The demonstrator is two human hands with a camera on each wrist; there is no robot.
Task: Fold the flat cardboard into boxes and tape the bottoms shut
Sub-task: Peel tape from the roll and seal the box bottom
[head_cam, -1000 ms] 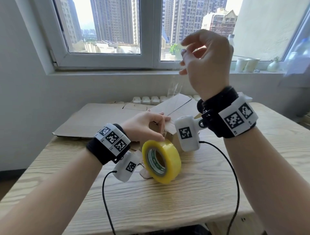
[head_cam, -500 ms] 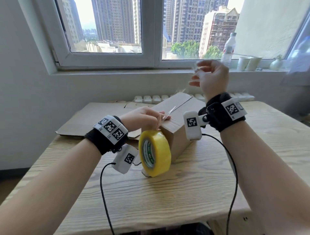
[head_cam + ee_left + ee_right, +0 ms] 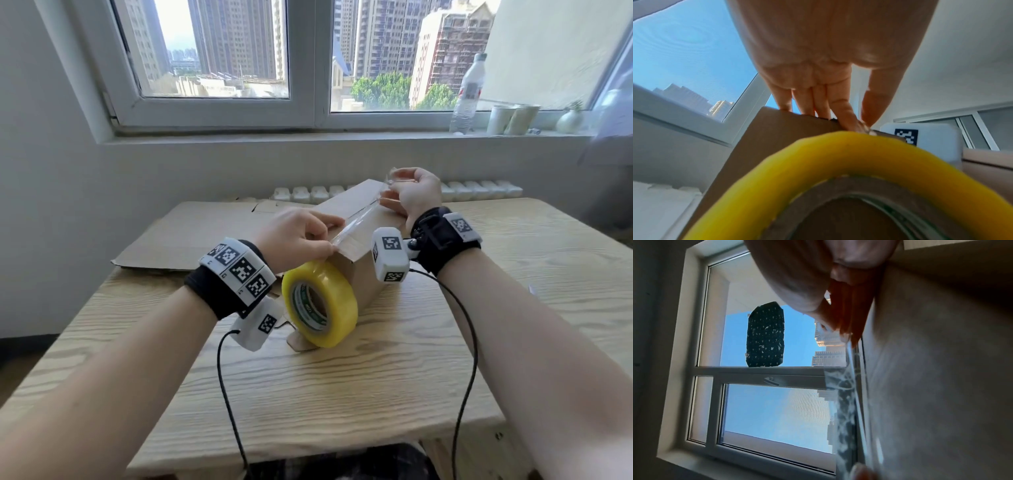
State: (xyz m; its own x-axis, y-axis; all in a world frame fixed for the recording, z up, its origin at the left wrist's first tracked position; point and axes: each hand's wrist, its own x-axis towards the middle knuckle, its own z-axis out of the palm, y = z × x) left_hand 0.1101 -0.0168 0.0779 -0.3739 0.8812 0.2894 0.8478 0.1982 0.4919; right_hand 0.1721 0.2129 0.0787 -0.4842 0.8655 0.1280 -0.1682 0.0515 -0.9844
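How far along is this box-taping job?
Done: one box is folded and stands on the table, flaps closed. In hand: a clear tape strip is stretched along its seam, the right hand pinching the far end, the left hand pinching the near end above the yellow tape roll. Left: pressing it down, cutting it free, then folding the flat cardboard behind.

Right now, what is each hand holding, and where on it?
Both hold one clear tape strip over the cardboard box: the right hand pinches its far end, the left hand its near end.
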